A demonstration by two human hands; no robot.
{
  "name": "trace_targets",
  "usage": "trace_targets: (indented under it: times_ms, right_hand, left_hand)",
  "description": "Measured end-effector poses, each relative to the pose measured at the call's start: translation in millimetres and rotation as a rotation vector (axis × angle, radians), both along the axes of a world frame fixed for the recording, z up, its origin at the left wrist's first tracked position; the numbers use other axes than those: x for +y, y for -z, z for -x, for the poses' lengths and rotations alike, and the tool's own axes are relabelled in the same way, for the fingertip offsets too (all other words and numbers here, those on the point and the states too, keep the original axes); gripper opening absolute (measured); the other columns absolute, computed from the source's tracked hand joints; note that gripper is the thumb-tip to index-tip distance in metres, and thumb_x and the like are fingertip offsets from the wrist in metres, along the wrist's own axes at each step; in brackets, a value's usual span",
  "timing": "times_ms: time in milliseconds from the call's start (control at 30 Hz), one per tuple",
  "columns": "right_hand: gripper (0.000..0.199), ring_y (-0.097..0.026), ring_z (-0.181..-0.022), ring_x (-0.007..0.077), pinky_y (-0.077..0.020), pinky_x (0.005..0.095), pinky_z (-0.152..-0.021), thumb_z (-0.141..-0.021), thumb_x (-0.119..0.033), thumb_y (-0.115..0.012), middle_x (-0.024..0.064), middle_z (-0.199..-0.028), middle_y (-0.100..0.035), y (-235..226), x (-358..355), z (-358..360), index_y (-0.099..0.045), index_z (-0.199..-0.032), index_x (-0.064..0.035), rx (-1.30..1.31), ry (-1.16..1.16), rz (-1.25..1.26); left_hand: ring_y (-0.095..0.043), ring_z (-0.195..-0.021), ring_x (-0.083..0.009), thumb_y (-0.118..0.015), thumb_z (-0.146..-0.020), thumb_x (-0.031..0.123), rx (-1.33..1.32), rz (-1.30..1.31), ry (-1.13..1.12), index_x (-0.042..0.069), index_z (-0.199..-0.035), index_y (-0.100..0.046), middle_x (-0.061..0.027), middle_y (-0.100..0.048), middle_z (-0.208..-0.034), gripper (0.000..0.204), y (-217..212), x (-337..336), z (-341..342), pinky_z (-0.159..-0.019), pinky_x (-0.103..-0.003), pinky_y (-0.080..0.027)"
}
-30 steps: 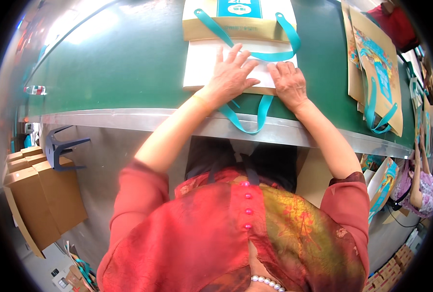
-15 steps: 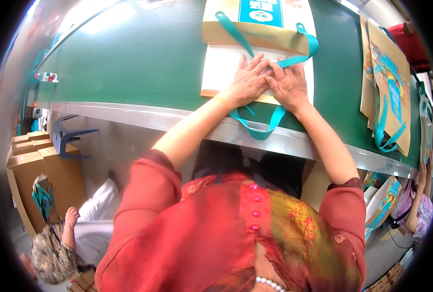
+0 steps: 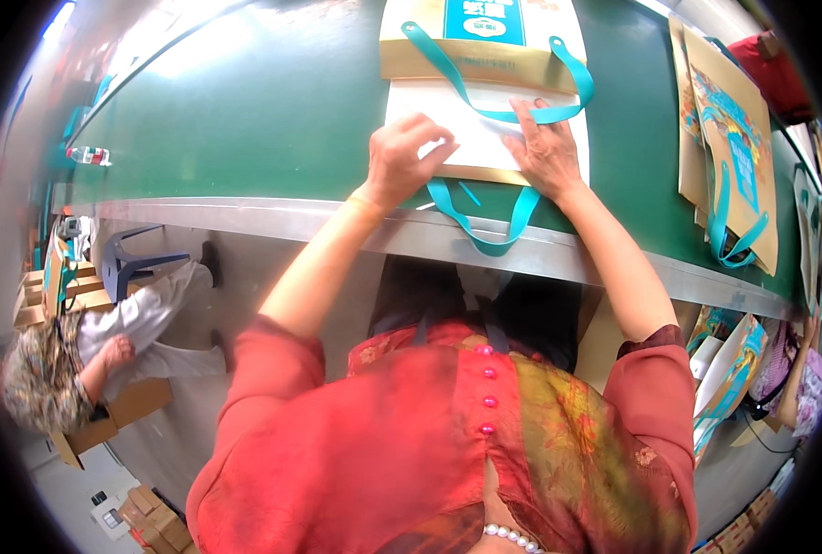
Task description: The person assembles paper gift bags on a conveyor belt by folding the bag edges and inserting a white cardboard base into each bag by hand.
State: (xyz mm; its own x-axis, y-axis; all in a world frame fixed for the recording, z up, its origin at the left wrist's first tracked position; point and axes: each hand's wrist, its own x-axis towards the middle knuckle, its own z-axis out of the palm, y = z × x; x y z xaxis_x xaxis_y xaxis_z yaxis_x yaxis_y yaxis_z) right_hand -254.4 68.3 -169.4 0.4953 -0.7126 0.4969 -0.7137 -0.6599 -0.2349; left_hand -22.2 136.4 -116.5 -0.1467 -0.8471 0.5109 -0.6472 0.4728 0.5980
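Observation:
A gold and white paper gift bag (image 3: 480, 61) lies flat on the green table in front of me, a white inner panel (image 3: 485, 138) showing nearest me. Teal ribbon handles hang from it: one handle (image 3: 438, 65) curves over the panel, the other handle (image 3: 490, 247) loops over the table's metal edge. My right hand (image 3: 549, 152) rests open on the panel's right part, fingers just under the upper ribbon. Above the panel's left edge, my left hand (image 3: 400, 159) is raised with fingers curled toward the thumb in a pinch; whether anything is between them cannot be made out.
Flattened gold bags (image 3: 734, 138) with teal handles lie at the table's right. A small bottle (image 3: 90, 156) lies far left. Below stand a blue stool (image 3: 134, 258) and cardboard boxes (image 3: 157, 522). One person (image 3: 46, 369) is at lower left, another (image 3: 803, 383) at right.
My left hand has lifted off the panel and moved left, its fingers curling. My right hand stays on the panel. The person at lower left has shifted beside the boxes.

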Motion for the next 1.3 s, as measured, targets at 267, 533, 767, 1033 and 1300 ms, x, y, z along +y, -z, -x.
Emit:
trace_targets:
  times_ms: [267, 533, 767, 1033, 1300]
  right_hand:
    - [0.048, -0.056, -0.109, 0.0390, -0.0446, 0.0444, -0.092, -0.082, -0.024, -0.067, 0.0161, -0.110, -0.063, -2.5, -0.9, 1.7, -0.054, -0.127, -0.0127, -0.069, -0.018, 0.013]
    - [0.022, -0.063, -0.077, 0.0299, -0.0505, 0.0391, -0.071, -0.079, -0.014, -0.066, 0.0124, -0.083, -0.066, -50.5, 36.0, 48.3, -0.065, -0.099, -0.0045, -0.260, -0.174, 0.082]
    - [0.016, -0.060, -0.086, 0.0263, -0.0496, 0.0363, -0.067, -0.070, 0.000, -0.060, 0.0094, -0.090, -0.063, -42.9, 73.8, 56.5, -0.063, -0.086, -0.0011, -0.023, -0.239, 0.170]
    - [0.022, -0.058, -0.086, 0.0238, -0.0461, 0.0344, -0.065, -0.072, -0.001, -0.057, 0.0082, -0.091, -0.058, -39.6, 57.9, 50.6, -0.060, -0.093, -0.0013, 0.103, -0.208, 0.185]
    - [0.020, -0.060, -0.082, 0.0239, -0.0477, 0.0345, -0.063, -0.073, -0.002, -0.059, 0.0095, -0.091, -0.060, -38.0, 40.5, 46.6, -0.060, -0.093, -0.0016, 0.092, -0.292, 0.310]
  left_hand:
    - [-0.056, -0.083, -0.0223, -0.066, -0.078, 0.016, -0.542, 0.023, 0.175, 0.013, -0.089, -0.064, -0.0035, -0.054, -0.083, 0.012, 25.8, 7.0, -17.6, -0.071, -0.034, -0.049]
    - [-0.057, -0.083, -0.0233, -0.061, -0.080, 0.010, -0.555, 0.108, 0.237, 0.012, -0.098, -0.063, -0.0039, -0.057, -0.087, 0.019, 18.8, 10.7, -15.1, -0.071, -0.034, -0.050]
    - [-0.059, -0.073, -0.0196, -0.063, -0.084, 0.010, -0.089, -0.342, 0.197, 0.005, -0.084, -0.066, -0.0062, -0.061, -0.076, 0.006, 26.4, -1.5, -13.6, -0.068, -0.029, -0.048]
    - [-0.055, -0.069, -0.0089, -0.069, -0.079, 0.009, 0.165, -0.858, 0.232, 0.003, -0.081, -0.068, -0.0011, -0.062, -0.072, 0.006, -1.2, -33.8, -15.5, -0.067, -0.024, -0.046]
    - [-0.048, -0.061, -0.0029, -0.071, -0.080, 0.005, 0.201, -0.879, 0.230, 0.003, -0.080, -0.065, 0.0051, -0.056, -0.066, 0.006, -21.2, -29.9, -26.2, -0.055, -0.018, -0.039]
